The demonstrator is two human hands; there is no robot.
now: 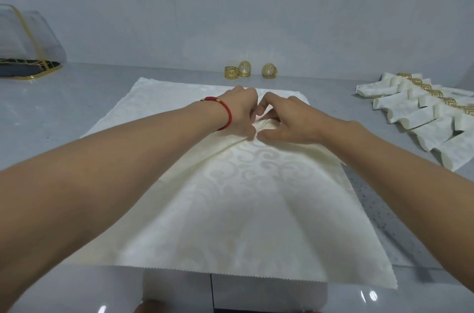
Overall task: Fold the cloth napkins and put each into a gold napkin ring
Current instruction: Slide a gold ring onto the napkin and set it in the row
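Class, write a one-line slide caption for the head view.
Both hands pinch the cream napkin's centre; three gold rings wait behind.

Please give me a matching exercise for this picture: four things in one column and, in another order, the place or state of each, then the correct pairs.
Things:
1. cream napkin
2. empty gold rings
3. finished napkins
4. red bracelet

Places or states:
A. in a row at the right, each in a ring
B. on the left wrist
C. spread on the table, pinched at its middle by both hands
D. standing behind the spread cloth, near the wall

Pairs: 1-C, 2-D, 3-A, 4-B
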